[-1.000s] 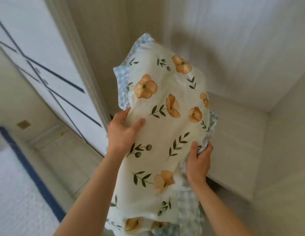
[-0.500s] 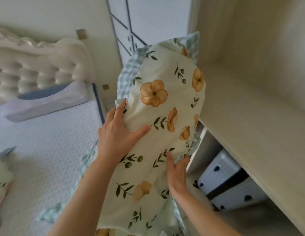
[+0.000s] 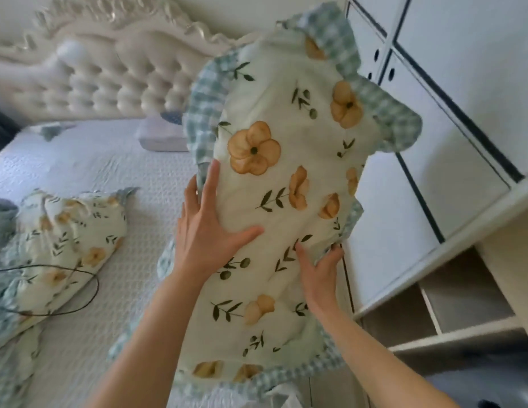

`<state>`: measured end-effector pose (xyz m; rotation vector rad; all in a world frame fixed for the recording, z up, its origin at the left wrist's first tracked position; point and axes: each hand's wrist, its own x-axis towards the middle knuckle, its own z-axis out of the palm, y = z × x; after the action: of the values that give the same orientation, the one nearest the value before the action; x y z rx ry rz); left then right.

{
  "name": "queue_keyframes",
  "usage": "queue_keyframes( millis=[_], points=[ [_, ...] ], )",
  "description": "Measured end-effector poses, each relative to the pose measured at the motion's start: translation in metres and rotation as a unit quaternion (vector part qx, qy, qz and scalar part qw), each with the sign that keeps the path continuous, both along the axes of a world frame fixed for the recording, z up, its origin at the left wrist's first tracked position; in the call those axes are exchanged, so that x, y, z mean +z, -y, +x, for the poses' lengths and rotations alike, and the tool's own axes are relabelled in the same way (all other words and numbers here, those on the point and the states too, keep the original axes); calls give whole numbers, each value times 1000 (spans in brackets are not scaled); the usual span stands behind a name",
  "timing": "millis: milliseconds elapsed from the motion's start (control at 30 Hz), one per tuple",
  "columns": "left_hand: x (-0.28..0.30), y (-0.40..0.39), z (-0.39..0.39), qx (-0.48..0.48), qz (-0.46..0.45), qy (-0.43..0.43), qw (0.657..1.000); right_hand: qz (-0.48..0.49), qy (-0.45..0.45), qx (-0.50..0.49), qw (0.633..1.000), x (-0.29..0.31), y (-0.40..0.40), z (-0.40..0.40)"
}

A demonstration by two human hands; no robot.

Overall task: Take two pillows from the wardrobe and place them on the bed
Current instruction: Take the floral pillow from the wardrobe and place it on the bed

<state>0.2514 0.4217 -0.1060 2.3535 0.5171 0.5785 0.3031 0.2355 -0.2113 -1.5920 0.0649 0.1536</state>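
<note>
Bed [image 3: 115, 178]: white quilted cover, tufted cream headboard [image 3: 103, 83] at the far end. Fills the left half of the view. The destination for both pillows.

Wardrobe [image 3: 451, 160]: white doors with dark trim lines, on the right; open lower shelves show below the doors. Nothing of the floral set is visible on those shelves.

Second pillow [image 3: 286, 201]: cream cover with orange flowers, green sprigs and a green-checked frill. Held up on end in the air, between bed and wardrobe, its lower frill hanging over the bed's near edge. It does not appear to rest on the mattress yet.

First pillow [image 3: 65, 240]: same floral cover, lying flat on the bed at the left, well apart from the held one. A thin dark cable [image 3: 80, 290] loops across it. Judged as delivered.

White contoured pillow [image 3: 159, 136]: against the headboard, partly hidden behind the held pillow; not part of the floral pair.

Left hand [image 3: 206, 231]: fingers spread flat, pressed against the pillow's face and left frill.

Right hand [image 3: 321, 269]: closed on the right-hand frill, thumb on the front, fingers curled behind.

Status: roughly three quarters done. One pillow down, the other out of the wardrobe and over the bed. Remaining: lower it onto the cover, probably beside the first, and let go.
</note>
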Motion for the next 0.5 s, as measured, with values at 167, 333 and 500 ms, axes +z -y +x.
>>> queue_keyframes(
  millis=[167, 333, 500],
  points=[
    [-23, -45, 35, 40, -71, 33, 996, -68, 44, 24, 996, 12, -18, 78],
    [-37, -66, 73, 70, -161, 63, 983, -168, 20, 63, 984, 6, -19, 138],
    [-41, -76, 111, 79, -216, 74, 970, -194, -109, 77, 972, -11, -32, 182]
  ],
)
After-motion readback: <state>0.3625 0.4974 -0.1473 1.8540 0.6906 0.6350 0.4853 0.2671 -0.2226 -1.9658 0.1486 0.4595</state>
